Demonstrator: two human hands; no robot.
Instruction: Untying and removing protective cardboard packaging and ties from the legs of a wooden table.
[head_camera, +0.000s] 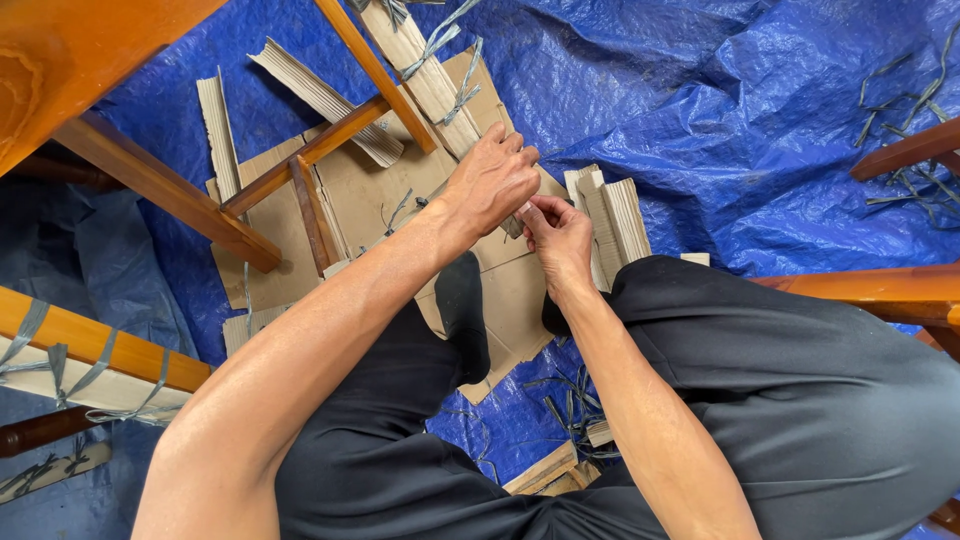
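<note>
Cardboard-wrapped wooden rail, bound with grey straps, slants across the middle, and both hands meet at its lower end: the left hand is curled over the wrapping from above, fingers closed on it, while the right hand pinches a small piece just beside it with thumb and fingertips. Under them a blue tarpaulin covers the floor, with flattened cardboard sheets, loose folded cardboard strips and cut strap ends lying among polished wooden chair frames, above the person's dark trousers.
</note>
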